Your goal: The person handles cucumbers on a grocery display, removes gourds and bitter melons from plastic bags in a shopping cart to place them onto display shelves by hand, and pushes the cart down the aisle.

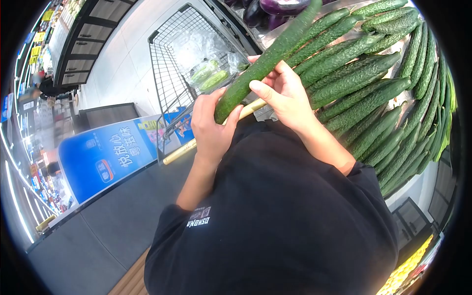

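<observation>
A long green cucumber [268, 61] slants across the upper middle, held in both hands. The fingers of my left hand [211, 118] wrap round its lower end. My right hand [287, 93] grips it near the middle, with the thumb on top. Just right of it lie rows of dark green cucumbers [354, 78] on the display. Behind the held one stands a wire shopping cart [157, 64], with bagged pale green vegetables [214, 79] inside. The cart's yellow handle [182, 151] runs beneath my hands.
Purple eggplants [287, 6] lie at the top, beyond the cucumbers. A blue sign panel [98, 162] stands at the left beside a grey surface [113, 221]. Store shelves and a distant person [46, 87] show at the far left. Yellow produce [405, 268] is at the lower right.
</observation>
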Tool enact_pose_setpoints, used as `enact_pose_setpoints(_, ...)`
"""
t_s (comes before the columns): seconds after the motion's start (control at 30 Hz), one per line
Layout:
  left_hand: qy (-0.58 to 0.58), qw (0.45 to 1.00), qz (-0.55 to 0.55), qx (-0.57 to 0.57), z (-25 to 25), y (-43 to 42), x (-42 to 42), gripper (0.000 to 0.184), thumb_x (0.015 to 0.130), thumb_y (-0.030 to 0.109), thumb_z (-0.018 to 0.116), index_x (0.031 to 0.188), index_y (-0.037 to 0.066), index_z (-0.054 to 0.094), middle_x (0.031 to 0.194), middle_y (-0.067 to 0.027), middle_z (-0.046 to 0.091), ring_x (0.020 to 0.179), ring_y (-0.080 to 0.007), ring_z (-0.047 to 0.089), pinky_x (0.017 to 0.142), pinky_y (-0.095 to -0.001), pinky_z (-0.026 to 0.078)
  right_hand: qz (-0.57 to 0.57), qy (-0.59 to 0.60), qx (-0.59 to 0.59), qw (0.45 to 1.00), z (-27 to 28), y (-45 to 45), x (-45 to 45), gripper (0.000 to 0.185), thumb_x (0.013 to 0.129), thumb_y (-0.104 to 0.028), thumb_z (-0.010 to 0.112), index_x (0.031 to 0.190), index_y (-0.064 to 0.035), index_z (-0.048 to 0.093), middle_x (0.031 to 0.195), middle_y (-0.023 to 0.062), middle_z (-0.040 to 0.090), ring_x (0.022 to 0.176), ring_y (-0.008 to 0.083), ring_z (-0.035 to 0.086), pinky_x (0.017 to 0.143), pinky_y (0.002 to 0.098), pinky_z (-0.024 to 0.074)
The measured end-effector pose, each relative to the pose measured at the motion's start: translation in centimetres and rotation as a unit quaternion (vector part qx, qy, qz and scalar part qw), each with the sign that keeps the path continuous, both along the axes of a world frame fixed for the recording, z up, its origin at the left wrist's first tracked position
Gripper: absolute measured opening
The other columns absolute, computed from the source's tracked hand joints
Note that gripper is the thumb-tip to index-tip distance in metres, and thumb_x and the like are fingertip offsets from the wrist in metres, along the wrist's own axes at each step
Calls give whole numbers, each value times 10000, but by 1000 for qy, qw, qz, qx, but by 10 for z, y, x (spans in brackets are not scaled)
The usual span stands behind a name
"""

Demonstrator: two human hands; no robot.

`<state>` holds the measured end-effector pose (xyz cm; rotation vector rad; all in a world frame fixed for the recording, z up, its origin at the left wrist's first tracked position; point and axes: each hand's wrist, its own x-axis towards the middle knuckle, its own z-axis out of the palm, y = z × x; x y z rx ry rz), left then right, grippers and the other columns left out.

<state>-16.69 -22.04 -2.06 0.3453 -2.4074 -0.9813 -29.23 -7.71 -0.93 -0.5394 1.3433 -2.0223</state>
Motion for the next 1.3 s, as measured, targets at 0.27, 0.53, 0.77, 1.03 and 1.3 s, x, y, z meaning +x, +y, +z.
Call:
enact_pose_setpoints(0.27,45,996,65,-36,-1,-18,8,406,682,9,813,1054,21,651,1009,-117,546,925,-257,569,798,-348,465,60,-1,-129,990,-6,-3,5,409,920,-26,648,1302,16,507,1281,145,607,1180,193,585,1005,342,484)
enact_pose_setpoints(0.53,92,990,90,-59,-6,-31,10,425,647,-47,783,1008,30,574,1012,-132,572,946,-283,568,840,-360,458,89,47,-100,990,-4,-4,11,393,872,-48,683,1251,-19,581,1283,105,617,946,93,608,743,229,510)
enact_pose_setpoints(0.77,108,990,84,-35,-10,-32,10,425,655,-63,763,1013,32,555,1002,-126,587,932,-279,577,839,-357,461,90,59,-75,991,-2,-2,11,364,870,-41,678,1226,-19,609,1236,90,638,856,65,599,700,214,499)
enact_pose_setpoints(1.03,-40,998,33,44,-15,-25,4,411,737,-2,799,1086,19,583,949,-102,632,868,-210,627,792,-315,501,26,32,-26,999,-17,5,-1,345,911,-91,679,1239,-32,589,1128,46,646,956,101,577,815,275,487)
enact_pose_setpoints(1.3,-77,959,-113,248,-45,-9,-38,325,833,74,740,1123,11,609,927,-92,677,832,-154,640,761,-292,504,-62,16,72,995,-36,34,-17,405,933,-110,667,1290,-5,508,1005,38,604,888,91,551,796,272,491)
